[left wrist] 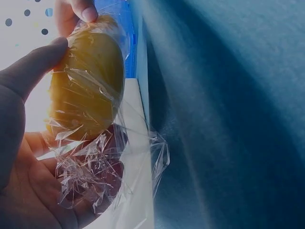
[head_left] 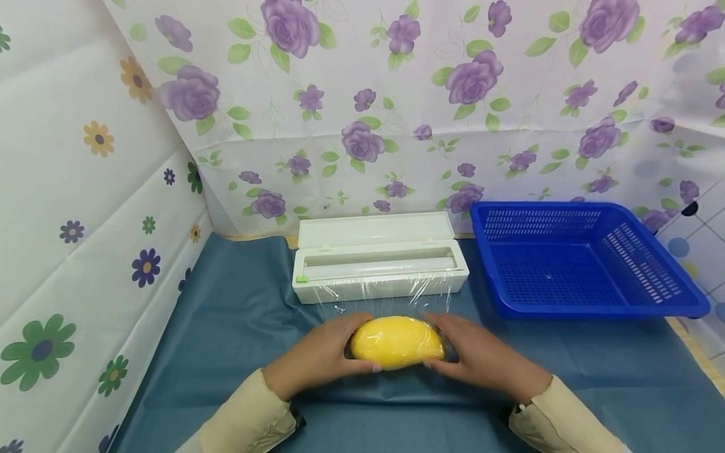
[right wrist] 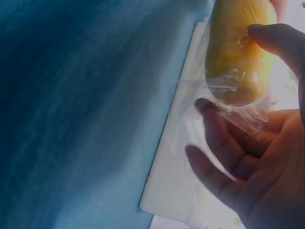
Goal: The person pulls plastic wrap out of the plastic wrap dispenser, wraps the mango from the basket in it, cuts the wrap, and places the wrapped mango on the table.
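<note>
A smooth yellow oval fruit, mango-like (head_left: 398, 343), is held off the table between both hands and covered in clear plastic wrap. At its left end the left hand (head_left: 323, 352) grips it, thumb on the near side and fingers behind. On the other end the right hand (head_left: 478, 355) grips it in the same way. Crumpled cling film (left wrist: 90, 171) bunches by the left palm, and more loose film (right wrist: 248, 119) hangs at the right fingers. From the fruit, a stretched sheet of film runs back to the white cling film dispenser (head_left: 382, 288), whose lid stands up with the roll inside.
A blue perforated plastic basket (head_left: 544, 264) stands right of the dispenser. Dark blue-green cloth (head_left: 238, 352) covers the table, creased near the dispenser's left end. Flower-patterned sheets (head_left: 362, 182) rise behind and at the left side.
</note>
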A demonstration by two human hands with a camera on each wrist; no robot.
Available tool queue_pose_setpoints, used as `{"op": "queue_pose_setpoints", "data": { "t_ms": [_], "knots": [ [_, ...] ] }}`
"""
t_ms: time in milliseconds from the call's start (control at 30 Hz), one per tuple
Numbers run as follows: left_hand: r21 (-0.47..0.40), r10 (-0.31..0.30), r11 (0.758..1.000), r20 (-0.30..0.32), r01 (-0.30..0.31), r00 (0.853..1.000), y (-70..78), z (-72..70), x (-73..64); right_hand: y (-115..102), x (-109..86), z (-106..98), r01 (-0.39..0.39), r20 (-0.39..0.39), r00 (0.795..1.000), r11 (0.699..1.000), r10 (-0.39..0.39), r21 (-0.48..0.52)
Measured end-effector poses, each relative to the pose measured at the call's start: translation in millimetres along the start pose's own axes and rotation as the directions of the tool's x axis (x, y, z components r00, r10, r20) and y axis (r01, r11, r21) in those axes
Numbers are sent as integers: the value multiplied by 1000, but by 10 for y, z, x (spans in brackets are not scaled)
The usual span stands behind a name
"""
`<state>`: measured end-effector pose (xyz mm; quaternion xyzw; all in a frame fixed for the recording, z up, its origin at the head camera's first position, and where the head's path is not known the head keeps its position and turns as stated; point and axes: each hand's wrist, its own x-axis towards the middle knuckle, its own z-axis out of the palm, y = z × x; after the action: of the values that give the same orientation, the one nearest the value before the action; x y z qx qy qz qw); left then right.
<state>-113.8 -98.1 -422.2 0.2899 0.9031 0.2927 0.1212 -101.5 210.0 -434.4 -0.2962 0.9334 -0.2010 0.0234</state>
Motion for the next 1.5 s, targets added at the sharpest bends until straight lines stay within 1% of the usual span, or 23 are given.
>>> {"op": "queue_pose_setpoints", "data": {
  "t_ms": [100, 167, 233, 333, 400, 467, 600, 700, 867, 933, 1033, 1167, 1300, 1367, 1433, 1467, 1500],
  "knots": [
    [-1, 1, 1000, 8, -1, 1000, -2, -17, 19, -26, -3, -9, -27, -37, 999, 995, 24, -92],
    [-3, 6, 1000, 12, -5, 1000, -9, -25, 32, -57, 7, -14, -27, -87, 996, 991, 16, -132],
    [-7, 8, 1000, 18, -8, 1000, -20, -28, 47, -97, 35, -9, 3, -136, 991, 990, -23, -141],
    [-11, 12, 1000, 25, -11, 1000, -43, -30, 71, -168, 96, 14, 85, -173, 979, 987, -109, -137],
    [-18, 14, 1000, 30, -14, 999, -60, -30, 93, -212, 143, 41, 131, -171, 973, 981, -154, -140],
    [-29, 14, 999, 37, -13, 999, -79, -28, 116, -245, 191, 74, 152, -160, 972, 978, -174, -141],
    [-42, 2, 999, 49, 0, 999, -109, -32, 147, -261, 281, 143, 147, -134, 977, 980, -165, -134],
    [-31, -10, 999, 56, 12, 998, -125, -26, 157, -246, 329, 178, 144, -121, 980, 981, -159, -128],
    [-18, -10, 1000, 62, 11, 998, -129, -21, 165, -221, 371, 207, 146, -105, 981, 980, -160, -133],
    [-19, -9, 1000, 59, 10, 998, -122, -24, 166, -219, 384, 214, 153, -112, 979, 978, -170, -140],
    [5, -7, 1000, 40, 7, 999, -110, -25, 176, -220, 403, 215, 161, -117, 977, 976, -178, -147],
    [73, -9, 997, 7, 9, 1000, -92, -48, 192, -230, 418, 185, 163, -103, 979, 975, -179, -150],
    [124, -34, 992, 3, 33, 999, -66, -78, 197, -244, 441, 143, 173, -94, 978, 973, -189, -154],
    [140, -55, 989, -12, 56, 998, -41, -87, 190, -250, 464, 127, 185, -93, 975, 970, -201, -161],
    [141, -71, 987, -44, 76, 997, -2, -90, 179, -251, 493, 114, 193, -91, 973, 966, -211, -169],
    [144, -67, 987, -70, 76, 995, 22, -91, 177, -251, 507, 106, 198, -89, 973, 965, -215, -172],
    [152, -50, 986, -100, 65, 994, 47, -90, 178, -250, 519, 96, 201, -85, 972, 964, -218, -172]
  ]
}}
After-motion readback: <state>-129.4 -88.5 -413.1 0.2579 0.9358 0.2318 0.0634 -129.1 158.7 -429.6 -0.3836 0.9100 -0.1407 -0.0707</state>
